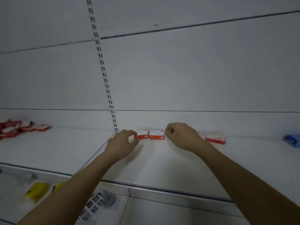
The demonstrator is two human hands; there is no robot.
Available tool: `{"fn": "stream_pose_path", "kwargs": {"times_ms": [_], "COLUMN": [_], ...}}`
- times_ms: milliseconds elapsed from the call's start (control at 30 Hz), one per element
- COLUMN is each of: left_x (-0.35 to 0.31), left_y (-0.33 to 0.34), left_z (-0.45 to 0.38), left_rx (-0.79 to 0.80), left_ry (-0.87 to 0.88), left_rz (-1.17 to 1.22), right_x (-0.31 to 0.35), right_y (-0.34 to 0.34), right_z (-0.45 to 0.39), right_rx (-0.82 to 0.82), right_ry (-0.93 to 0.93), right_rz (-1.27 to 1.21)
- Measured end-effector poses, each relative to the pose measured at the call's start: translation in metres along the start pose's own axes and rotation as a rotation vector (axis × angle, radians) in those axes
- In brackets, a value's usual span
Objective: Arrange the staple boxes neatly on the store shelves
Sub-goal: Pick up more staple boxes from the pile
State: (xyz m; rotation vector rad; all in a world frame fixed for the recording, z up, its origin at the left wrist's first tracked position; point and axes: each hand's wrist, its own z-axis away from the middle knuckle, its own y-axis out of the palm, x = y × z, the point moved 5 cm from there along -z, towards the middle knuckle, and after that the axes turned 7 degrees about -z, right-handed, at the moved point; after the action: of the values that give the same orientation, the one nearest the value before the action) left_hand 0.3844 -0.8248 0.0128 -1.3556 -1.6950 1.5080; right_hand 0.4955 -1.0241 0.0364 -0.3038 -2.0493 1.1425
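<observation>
Two small red-and-white staple boxes sit side by side at the back of the white shelf (162, 168): the left box (142, 134) and the right box (156, 134). My left hand (122, 142) pinches the left end of the left box between thumb and fingers. My right hand (181, 137) hovers with curled fingers just right of the right box; whether it touches the box is unclear. A third red-and-white box (215, 138) lies alone further right.
A heap of red-and-white boxes (19, 128) lies on the shelf section to the left. A blue box (292, 141) sits at the far right edge. Below the shelf lip are a yellow item (36, 191) and packaged goods (97, 203). A slotted upright (103, 69) divides the back wall.
</observation>
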Motion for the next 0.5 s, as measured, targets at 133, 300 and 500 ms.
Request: {"fn": "stream_pose_path", "kwargs": {"times_ms": [133,300,500], "left_x": [0.044,0.146,0.304], "left_y": [-0.051,-0.104,-0.158], "left_z": [0.018,0.064,0.139], "left_rx": [0.038,0.042,0.023], "left_ry": [-0.069,-0.162,-0.24], "left_rz": [-0.059,-0.103,-0.126], "right_x": [0.089,0.199,0.349], "right_y": [0.046,0.105,0.196], "right_z": [-0.013,-0.013,-0.019], "right_rx": [0.159,0.25,0.296], "right_ry": [-0.075,-0.139,-0.2], "right_rz": [0.006,-0.009,0.005]}}
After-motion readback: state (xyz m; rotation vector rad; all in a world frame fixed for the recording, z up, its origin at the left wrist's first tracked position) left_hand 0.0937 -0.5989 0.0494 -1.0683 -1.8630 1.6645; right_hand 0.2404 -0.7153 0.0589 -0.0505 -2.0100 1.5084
